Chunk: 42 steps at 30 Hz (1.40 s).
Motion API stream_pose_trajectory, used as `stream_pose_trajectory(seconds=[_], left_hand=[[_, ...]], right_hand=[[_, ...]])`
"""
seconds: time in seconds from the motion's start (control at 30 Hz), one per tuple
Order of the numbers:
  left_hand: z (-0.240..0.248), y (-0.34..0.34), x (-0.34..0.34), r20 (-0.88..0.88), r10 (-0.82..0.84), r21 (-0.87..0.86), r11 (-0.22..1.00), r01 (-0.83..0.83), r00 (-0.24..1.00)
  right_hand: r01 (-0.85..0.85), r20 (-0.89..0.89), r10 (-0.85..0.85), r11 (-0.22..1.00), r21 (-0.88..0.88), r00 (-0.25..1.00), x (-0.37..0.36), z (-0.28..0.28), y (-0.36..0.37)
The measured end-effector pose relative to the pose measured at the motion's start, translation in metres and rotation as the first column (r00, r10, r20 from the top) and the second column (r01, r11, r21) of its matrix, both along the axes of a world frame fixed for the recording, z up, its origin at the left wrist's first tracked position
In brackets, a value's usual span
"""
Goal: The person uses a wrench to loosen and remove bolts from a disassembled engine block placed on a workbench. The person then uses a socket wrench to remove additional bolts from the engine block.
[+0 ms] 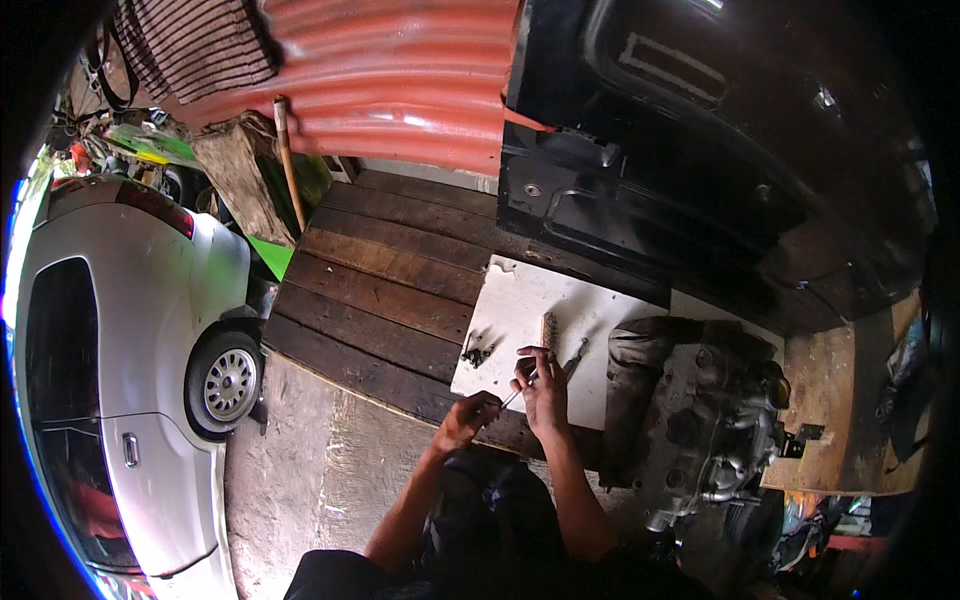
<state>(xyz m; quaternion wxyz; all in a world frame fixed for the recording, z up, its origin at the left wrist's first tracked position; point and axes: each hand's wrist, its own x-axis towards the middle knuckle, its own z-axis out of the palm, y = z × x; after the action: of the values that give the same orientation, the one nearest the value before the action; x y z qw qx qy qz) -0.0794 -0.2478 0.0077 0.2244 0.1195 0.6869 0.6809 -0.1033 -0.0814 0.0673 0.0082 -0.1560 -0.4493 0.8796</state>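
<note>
My left hand [466, 420] is closed on one end of a thin metal rod [510, 398] above the near edge of a white board. My right hand [545, 393] has its fingers curled about the rod's other end; its exact kind is too small to tell. Just beyond the right hand, a narrow brush-like block [548, 328] lies on the white board [515, 290]. To its right is a slim dark tool [577, 358], partly hidden by that hand. Several small dark parts [477, 354] sit in a cluster on the board's left side.
A metal engine [705, 430] stands close on the right beside dark cloth [632, 385]. The wooden plank bench [390, 260] stretches left. A large black panel [640, 200] rises behind, next to red corrugated sheeting [400, 80]. A silver car [140, 330] is parked at left.
</note>
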Motion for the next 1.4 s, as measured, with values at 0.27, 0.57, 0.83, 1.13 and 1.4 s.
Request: stream_pose_trajectory(seconds=[0.27,0.57,0.83,1.13,1.4], left_hand=[[0.04,-0.006,0.022,-0.024,0.032,-0.009,0.999,-0.033,0.999],[0.051,0.024,0.037,0.124,0.364,0.24,0.892,-0.384,0.923],[0.067,0.13,0.06,0.129,0.46,0.356,0.805,-0.474,0.878],[0.078,0.26,0.061,0.194,0.476,0.428,0.746,-0.51,0.858],[0.092,0.321,0.023,0.064,0.354,0.322,0.878,-0.355,0.933]], right_hand=[[-0.063,0.01,0.068,0.86,0.506,0.998,0.051,0.042,0.032],[-0.145,0.031,0.166,0.743,0.654,0.986,0.108,0.07,0.079],[-0.045,-0.079,0.168,0.632,0.773,0.983,0.115,0.125,0.154],[0.09,-0.163,0.053,0.648,0.756,0.985,0.119,0.141,0.265],[0.233,-0.229,-0.084,0.603,0.763,0.97,0.097,0.141,0.323]])
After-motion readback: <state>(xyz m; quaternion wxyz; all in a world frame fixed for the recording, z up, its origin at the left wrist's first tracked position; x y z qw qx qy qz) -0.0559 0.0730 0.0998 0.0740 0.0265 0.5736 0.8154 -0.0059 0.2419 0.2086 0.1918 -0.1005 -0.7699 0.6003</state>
